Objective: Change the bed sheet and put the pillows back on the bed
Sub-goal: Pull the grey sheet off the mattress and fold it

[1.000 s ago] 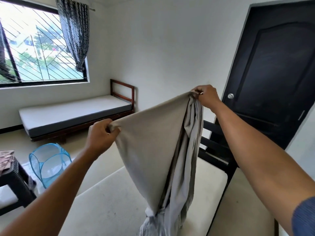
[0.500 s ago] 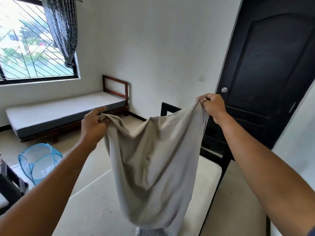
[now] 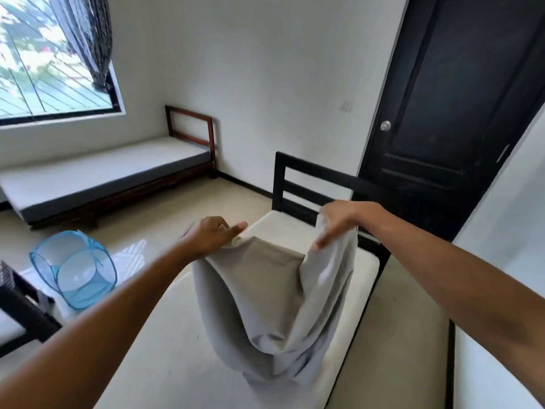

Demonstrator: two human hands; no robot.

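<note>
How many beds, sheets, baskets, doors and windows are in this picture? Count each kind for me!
beds: 2, the grey bed and the cream bed
sheet: 1
blue basket: 1
door: 1
window: 1
total: 6

Reaching forward with both bare arms; pinching the sheet (image 3: 265,290) under left hand (image 3: 211,234), forefinger pointing right; gripping its other edge in right hand (image 3: 339,222), slightly farther.
</note>
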